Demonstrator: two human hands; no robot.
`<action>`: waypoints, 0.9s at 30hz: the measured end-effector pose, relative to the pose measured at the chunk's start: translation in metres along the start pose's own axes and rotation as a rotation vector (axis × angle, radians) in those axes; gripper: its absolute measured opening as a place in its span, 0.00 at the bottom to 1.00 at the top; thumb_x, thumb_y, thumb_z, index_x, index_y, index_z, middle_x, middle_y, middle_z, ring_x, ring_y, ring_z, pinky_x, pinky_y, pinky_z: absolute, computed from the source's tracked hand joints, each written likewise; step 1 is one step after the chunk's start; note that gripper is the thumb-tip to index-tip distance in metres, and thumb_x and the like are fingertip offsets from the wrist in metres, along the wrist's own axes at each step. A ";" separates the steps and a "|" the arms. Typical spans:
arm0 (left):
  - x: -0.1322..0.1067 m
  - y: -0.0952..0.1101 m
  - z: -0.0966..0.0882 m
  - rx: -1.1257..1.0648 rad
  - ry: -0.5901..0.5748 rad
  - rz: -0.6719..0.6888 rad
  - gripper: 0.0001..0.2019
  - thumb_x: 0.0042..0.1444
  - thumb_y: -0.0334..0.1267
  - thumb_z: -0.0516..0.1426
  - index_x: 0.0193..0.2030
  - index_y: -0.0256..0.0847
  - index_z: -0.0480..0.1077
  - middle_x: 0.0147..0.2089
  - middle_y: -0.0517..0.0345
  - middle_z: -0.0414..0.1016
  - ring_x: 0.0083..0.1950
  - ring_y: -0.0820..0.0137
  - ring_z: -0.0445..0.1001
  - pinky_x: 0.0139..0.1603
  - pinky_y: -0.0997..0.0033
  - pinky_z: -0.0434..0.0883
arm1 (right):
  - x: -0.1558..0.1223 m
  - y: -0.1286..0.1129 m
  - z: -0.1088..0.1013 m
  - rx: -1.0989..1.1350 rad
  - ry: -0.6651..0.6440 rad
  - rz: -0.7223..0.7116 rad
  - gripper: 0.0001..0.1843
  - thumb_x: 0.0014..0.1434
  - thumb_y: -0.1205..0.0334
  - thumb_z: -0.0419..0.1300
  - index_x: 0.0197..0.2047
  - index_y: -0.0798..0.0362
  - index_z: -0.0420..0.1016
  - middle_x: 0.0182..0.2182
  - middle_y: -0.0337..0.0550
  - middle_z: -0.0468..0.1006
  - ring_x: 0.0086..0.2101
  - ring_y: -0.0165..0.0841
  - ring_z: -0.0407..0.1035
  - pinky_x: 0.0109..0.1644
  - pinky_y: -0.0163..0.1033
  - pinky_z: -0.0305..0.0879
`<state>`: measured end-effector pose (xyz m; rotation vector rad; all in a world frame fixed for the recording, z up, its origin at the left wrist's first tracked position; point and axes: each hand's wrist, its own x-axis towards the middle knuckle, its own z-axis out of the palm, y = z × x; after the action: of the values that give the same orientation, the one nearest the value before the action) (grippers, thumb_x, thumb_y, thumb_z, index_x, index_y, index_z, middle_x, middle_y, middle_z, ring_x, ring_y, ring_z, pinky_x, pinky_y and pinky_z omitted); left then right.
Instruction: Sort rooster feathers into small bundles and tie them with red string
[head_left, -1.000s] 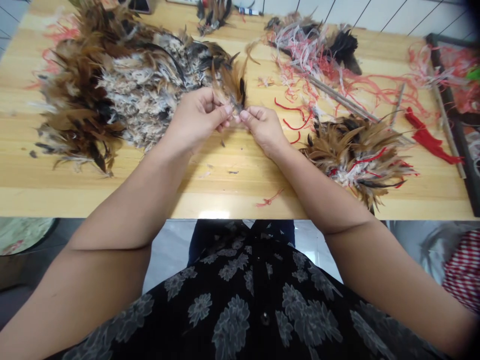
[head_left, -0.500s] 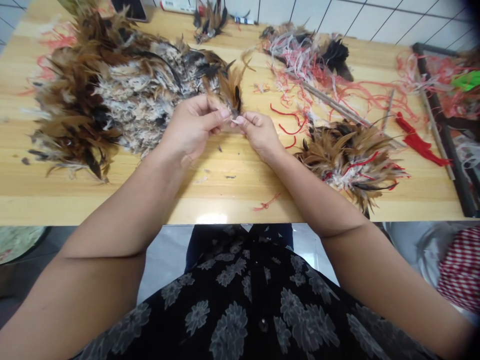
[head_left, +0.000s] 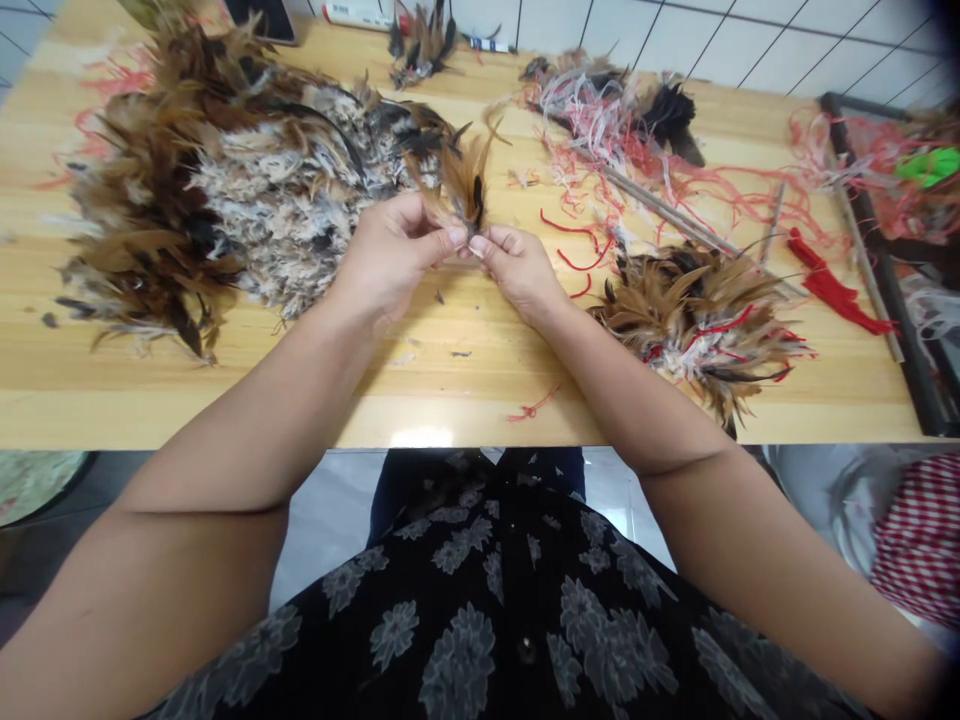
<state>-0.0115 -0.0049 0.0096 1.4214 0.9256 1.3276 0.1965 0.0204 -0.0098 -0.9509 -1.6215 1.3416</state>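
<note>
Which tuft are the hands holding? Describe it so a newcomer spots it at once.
Go to the wooden table, then to the right edge of its big feather pile, where the left hand and right hand are close together. The small brown tuft there has a black feather; unlike the larger feather bundle to its right, it is pinched in the fingers.

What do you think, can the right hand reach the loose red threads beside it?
Probably yes: the red threads lie uncovered on the table, just beside the right hand, although it is occupied at the small feather bunch.
</note>
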 end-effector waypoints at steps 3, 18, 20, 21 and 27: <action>0.000 -0.006 -0.005 0.106 -0.012 0.014 0.22 0.67 0.56 0.89 0.44 0.50 0.85 0.46 0.56 0.92 0.53 0.50 0.93 0.63 0.50 0.91 | 0.001 0.002 0.000 0.007 -0.012 -0.004 0.25 0.85 0.49 0.77 0.38 0.50 0.76 0.32 0.32 0.72 0.39 0.29 0.68 0.51 0.36 0.69; 0.012 0.026 -0.043 0.513 0.287 0.109 0.13 0.68 0.49 0.82 0.39 0.54 0.85 0.37 0.59 0.83 0.45 0.53 0.80 0.67 0.49 0.83 | 0.000 0.009 -0.005 -0.099 0.068 0.035 0.26 0.95 0.46 0.60 0.42 0.49 0.76 0.36 0.36 0.69 0.40 0.32 0.68 0.53 0.38 0.74; 0.013 0.024 -0.055 0.662 0.209 0.053 0.15 0.66 0.44 0.80 0.33 0.54 0.82 0.33 0.59 0.78 0.42 0.53 0.76 0.69 0.52 0.83 | 0.001 0.010 -0.006 -0.097 0.078 0.034 0.26 0.95 0.45 0.60 0.43 0.50 0.77 0.35 0.35 0.69 0.40 0.31 0.68 0.53 0.37 0.75; 0.013 0.019 -0.060 0.708 0.158 0.012 0.16 0.65 0.42 0.81 0.31 0.54 0.80 0.32 0.58 0.75 0.45 0.52 0.78 0.71 0.53 0.82 | 0.001 0.011 -0.007 -0.099 0.081 0.028 0.25 0.95 0.45 0.60 0.44 0.50 0.78 0.35 0.35 0.69 0.39 0.31 0.68 0.52 0.37 0.76; 0.012 -0.019 -0.067 0.696 -0.020 -0.058 0.27 0.58 0.38 0.83 0.28 0.50 0.68 0.39 0.52 0.77 0.71 0.39 0.84 0.77 0.56 0.84 | -0.002 0.010 -0.008 -0.127 0.094 -0.004 0.27 0.94 0.40 0.61 0.44 0.49 0.79 0.34 0.35 0.69 0.39 0.32 0.70 0.53 0.38 0.77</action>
<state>-0.0746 0.0211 -0.0075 1.8956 1.4919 0.9765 0.2048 0.0234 -0.0195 -1.0690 -1.6506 1.1848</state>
